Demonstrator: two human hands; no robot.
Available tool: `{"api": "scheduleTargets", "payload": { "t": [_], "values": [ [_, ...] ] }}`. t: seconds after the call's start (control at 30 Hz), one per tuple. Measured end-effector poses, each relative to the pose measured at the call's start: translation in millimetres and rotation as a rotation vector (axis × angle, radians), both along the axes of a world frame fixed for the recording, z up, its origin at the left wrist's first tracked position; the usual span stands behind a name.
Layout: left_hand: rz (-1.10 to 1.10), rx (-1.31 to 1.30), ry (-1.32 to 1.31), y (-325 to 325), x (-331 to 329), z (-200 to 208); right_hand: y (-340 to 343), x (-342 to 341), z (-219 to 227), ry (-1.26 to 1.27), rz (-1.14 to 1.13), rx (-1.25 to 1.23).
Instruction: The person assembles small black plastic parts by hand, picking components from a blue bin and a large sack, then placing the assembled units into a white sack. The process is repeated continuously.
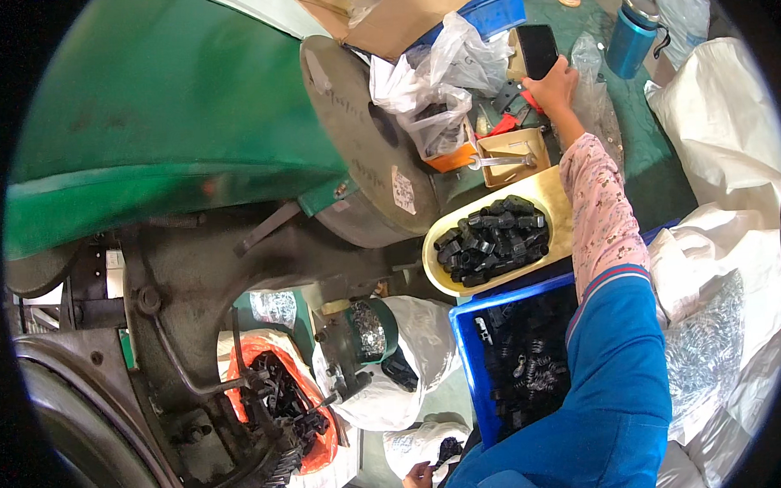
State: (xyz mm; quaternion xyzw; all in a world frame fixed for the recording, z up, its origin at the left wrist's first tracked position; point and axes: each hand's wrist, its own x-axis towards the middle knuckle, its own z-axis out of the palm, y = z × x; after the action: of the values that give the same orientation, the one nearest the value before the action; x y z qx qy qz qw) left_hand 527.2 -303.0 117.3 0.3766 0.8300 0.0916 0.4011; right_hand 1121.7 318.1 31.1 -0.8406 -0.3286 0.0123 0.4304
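At the far end of my outstretched arm, my right hand (555, 89) grips the lower edge of a black smartphone (538, 49). The phone's dark face is turned up, beside a small cardboard piece. Red-handled pliers (507, 122) lie just left of that hand. Low in the view, my left hand (418, 482) has its fingers curled; whatever they hold is too small and dark to make out. Close to it, black parts (449, 449) show in a white bag (412, 445).
A yellow tub (440, 281) of black plastic parts stands above a blue crate (464, 345) holding black parts and springs. A wrench (499, 161) lies across a small cardboard box (537, 144). A green machine (179, 114) fills the left; a blue bottle (631, 38) stands far right.
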Motion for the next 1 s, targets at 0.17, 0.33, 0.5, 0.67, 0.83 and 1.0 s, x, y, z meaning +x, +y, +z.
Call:
{"api": "scheduleTargets", "payload": {
  "t": [0.17,0.33,0.5,0.67,0.83,1.0],
  "values": [
    [-0.036,-0.009,0.023,1,-1,-1,2,4,-17,-0.163,-0.023,0.193],
    [-0.042,-0.041,0.040,1,-1,0,3,0,-18,-0.173,-0.020,0.227],
    [-0.054,-0.058,0.058,1,-2,0,3,2,-19,-0.182,0.005,0.204],
    [-0.072,-0.066,0.094,4,0,1,4,4,-18,-0.164,-0.005,0.189],
    [-0.089,0.000,0.077,6,6,5,5,4,-12,-0.132,0.001,0.127],
    [-0.047,-0.142,0.074,-14,-24,-10,10,12,0,-0.025,0.009,0.033]
  ]
}}
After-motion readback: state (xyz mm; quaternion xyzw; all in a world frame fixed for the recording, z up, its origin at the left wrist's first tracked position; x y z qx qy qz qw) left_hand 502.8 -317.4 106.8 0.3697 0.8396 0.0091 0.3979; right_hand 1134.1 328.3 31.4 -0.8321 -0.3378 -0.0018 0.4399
